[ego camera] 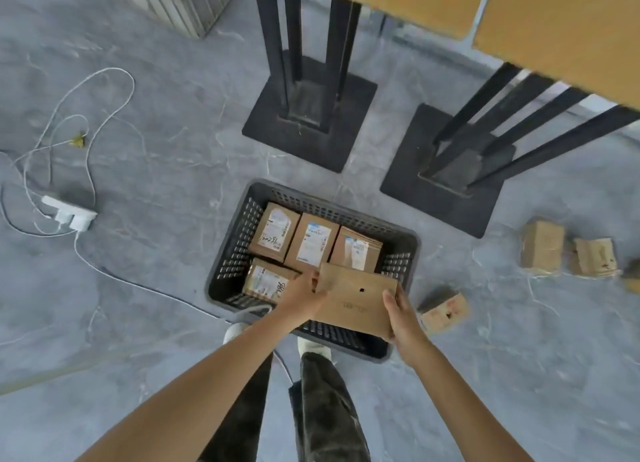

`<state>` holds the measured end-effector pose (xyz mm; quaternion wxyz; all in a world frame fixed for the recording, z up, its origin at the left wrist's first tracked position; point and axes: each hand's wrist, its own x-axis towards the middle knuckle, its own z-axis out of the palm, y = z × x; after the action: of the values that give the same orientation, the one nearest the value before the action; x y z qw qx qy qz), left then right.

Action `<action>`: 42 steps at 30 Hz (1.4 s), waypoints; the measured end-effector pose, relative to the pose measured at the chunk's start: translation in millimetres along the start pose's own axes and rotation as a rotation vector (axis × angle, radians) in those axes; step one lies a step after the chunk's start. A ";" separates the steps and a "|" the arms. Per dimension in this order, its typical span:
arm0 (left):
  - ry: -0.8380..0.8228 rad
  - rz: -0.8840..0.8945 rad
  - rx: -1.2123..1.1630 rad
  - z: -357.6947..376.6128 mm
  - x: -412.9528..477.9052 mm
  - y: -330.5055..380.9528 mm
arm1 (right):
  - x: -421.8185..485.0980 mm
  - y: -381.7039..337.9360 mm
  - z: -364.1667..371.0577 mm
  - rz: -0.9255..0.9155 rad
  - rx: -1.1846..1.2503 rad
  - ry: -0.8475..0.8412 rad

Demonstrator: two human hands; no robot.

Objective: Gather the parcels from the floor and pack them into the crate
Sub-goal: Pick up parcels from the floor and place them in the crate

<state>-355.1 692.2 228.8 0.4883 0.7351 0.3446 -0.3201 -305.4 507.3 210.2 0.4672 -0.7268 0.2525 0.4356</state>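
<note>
While standing over the dark crate (401,235), held a flat brown parcel (356,302) tilted just above its near right corner. Gripped the parcel's left edge with the left hand (304,297), fingers curled round it. Clasped the right edge with the right hand (403,314), thumb on top and fingers tucked beneath. Saw four labelled parcels (313,242) packed flat inside the crate, three along the far row and one at the near left. Saw a small parcel (445,311) lying on the grey floor (138,340) just beside the crate's right wall, and two other parcels (542,247) well apart to the right, near a black table base (433,198). Noted a white plug block (69,214) far left.
</note>
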 end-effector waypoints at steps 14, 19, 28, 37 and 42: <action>-0.112 -0.054 0.359 94.1 197.8 -159.4 | 217.9 145.9 94.1 0.189 -0.008 0.114; -0.142 -0.065 0.437 107.8 231.4 -181.2 | 249.0 172.9 121.1 0.192 -0.091 0.104; 0.056 0.075 0.885 97.0 241.5 -211.7 | 266.3 181.8 149.7 0.087 -0.270 0.025; 0.090 0.168 0.858 74.4 203.1 -195.9 | 234.6 141.3 153.3 0.124 -0.301 0.107; 0.086 0.172 0.828 31.3 157.6 -136.9 | 166.9 89.1 116.0 -0.068 -0.321 0.200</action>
<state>-383.6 732.5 23.5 0.1620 0.9080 0.1444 -0.3584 -338.3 579.4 2.9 0.3321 -0.8398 0.2002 0.3799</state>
